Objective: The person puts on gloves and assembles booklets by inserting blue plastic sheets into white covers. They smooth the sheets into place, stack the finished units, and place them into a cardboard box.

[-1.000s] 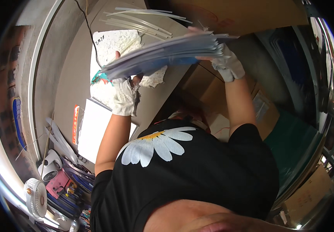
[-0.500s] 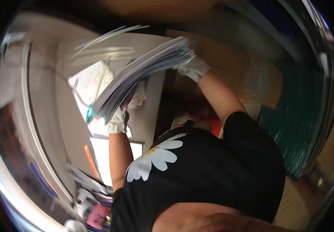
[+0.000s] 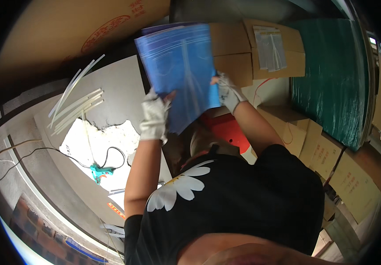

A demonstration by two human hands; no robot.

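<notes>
I hold a thick stack of flat blue sheets (image 3: 177, 66) up in front of me, its broad face showing. The sheets look glossy, with white lines near the top, and part of the face is blurred. My left hand (image 3: 155, 115), in a whitish work glove with bare fingertips, grips the lower left edge. On the opposite edge, my right hand (image 3: 229, 92), gloved alike, is closed on the lower right side. Left of the stack, a teal hot glue gun (image 3: 101, 173) with a black cord rests on a white sheet, and several pale glue sticks (image 3: 80, 105) lie on the table.
The grey table (image 3: 115, 77) spreads to my left. Cardboard boxes (image 3: 232, 39) stand behind the stack; one carries clear bags (image 3: 270, 48). A green film-wrapped stack (image 3: 331, 79) is at the right, open cartons (image 3: 318, 145) below it. A red stool (image 3: 230, 134) stands close to me.
The stack has turned from showing its fanned edges to showing its blue face, and has moved right, away from over the table. Both hands still hold it; my view has shifted right.
</notes>
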